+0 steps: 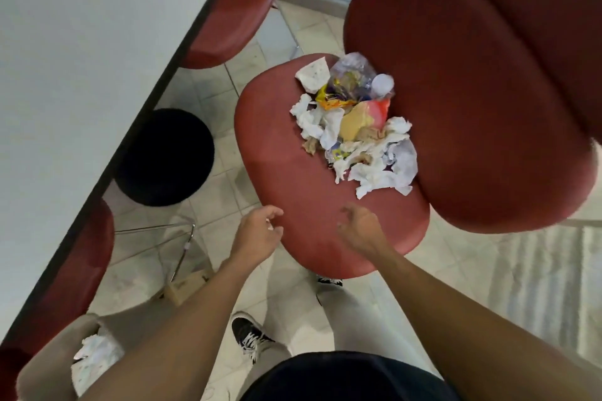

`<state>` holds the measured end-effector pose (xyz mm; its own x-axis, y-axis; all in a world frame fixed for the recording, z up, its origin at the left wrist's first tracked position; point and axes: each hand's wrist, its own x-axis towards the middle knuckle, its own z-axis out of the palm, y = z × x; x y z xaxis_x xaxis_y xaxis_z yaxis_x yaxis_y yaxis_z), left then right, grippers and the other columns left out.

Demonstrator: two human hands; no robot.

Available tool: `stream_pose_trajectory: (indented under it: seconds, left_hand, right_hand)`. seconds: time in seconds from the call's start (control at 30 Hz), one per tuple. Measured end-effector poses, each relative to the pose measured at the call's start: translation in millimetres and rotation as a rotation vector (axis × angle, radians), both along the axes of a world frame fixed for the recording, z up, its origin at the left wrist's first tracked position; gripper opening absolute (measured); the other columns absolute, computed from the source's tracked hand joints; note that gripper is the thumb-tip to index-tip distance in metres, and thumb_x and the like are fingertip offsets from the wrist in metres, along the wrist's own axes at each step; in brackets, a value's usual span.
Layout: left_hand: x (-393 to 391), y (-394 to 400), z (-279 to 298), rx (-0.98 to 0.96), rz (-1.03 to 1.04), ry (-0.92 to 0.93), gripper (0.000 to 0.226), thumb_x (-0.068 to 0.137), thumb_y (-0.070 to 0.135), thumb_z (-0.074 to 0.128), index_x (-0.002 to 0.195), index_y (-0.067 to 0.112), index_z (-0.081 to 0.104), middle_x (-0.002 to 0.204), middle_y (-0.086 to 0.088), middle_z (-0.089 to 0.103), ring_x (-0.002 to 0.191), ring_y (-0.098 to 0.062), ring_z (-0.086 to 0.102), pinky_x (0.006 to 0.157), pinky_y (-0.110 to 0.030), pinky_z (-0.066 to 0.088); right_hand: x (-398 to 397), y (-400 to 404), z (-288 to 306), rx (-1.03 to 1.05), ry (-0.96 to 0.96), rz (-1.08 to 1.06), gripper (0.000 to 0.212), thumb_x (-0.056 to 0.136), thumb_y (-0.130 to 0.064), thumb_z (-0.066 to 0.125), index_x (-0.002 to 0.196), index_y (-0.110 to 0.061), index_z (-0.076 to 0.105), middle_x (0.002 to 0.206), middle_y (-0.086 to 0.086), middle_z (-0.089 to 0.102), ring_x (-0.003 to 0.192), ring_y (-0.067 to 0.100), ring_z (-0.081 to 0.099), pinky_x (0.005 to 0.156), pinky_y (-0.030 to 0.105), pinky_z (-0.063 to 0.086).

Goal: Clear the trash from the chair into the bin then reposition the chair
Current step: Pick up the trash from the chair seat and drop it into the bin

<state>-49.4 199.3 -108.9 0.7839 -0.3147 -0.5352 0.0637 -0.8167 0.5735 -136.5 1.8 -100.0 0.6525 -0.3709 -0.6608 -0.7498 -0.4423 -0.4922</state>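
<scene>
A red padded chair [293, 192] stands in front of me, its backrest to the right. A heap of trash [355, 127] lies on the far part of the seat: crumpled white tissues, a clear plastic bag, yellow and pink wrappers, a small white cup. My left hand [257, 234] hovers at the seat's near left edge, fingers loosely curled, holding nothing. Just above the near part of the seat, my right hand [361, 228] is open and empty too. A black round bin [164, 156] stands on the floor to the left, partly under the table.
A white table [81, 58] with a dark edge fills the left. Other red chairs [234, 19] are tucked along it. A beige container with white paper [91, 361] sits at the bottom left. My feet stand on the tiled floor below the chair.
</scene>
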Motion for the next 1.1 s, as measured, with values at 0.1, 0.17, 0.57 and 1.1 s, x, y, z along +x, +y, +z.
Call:
stream_pose_trajectory:
  seconds: [0.1, 0.17, 0.57, 1.1]
  left_hand:
    - [10, -60, -13, -0.045, -0.099, -0.028, 0.031, 0.078, 0.012, 0.07, 0.107, 0.024, 0.068, 0.101, 0.004, 0.062, 0.081, -0.009, 0.057, 0.083, -0.025, 0.049]
    - [15, -99, -26, -0.067, -0.161, -0.029, 0.032, 0.077, 0.011, 0.071, 0.107, 0.024, 0.069, 0.101, 0.004, 0.063, 0.08, -0.009, 0.058, 0.086, -0.028, 0.051]
    - [38, -248, -108, 0.086, -0.56, -0.01, 0.052, 0.083, 0.013, 0.064, 0.131, 0.03, 0.053, 0.137, -0.005, 0.043, 0.124, -0.022, 0.047, 0.098, -0.037, 0.045]
    - [34, -253, -148, 0.162, -0.651, 0.018, 0.041, 0.087, -0.004, 0.052, 0.122, 0.016, 0.063, 0.122, -0.01, 0.049, 0.1, -0.028, 0.059, 0.087, -0.036, 0.051]
  right_hand:
    - [-4, -47, -16, -0.02, 0.034, -0.065, 0.044, 0.085, -0.017, 0.061, 0.129, -0.016, 0.056, 0.124, 0.008, 0.062, 0.116, 0.025, 0.057, 0.098, 0.029, 0.043]
    - [-4, -76, -29, -0.015, 0.075, -0.131, 0.049, 0.081, -0.02, 0.062, 0.13, -0.022, 0.055, 0.121, 0.007, 0.063, 0.111, 0.026, 0.06, 0.092, 0.029, 0.047]
    - [25, -191, -114, -0.227, 0.0, -0.117, 0.063, 0.084, -0.011, 0.058, 0.142, -0.024, 0.039, 0.148, 0.009, 0.029, 0.126, 0.031, 0.046, 0.104, 0.037, 0.041]
    - [35, -203, -155, -0.321, -0.065, -0.276, 0.045, 0.087, 0.004, 0.049, 0.123, -0.019, 0.063, 0.119, 0.012, 0.061, 0.103, 0.032, 0.06, 0.085, 0.033, 0.046]
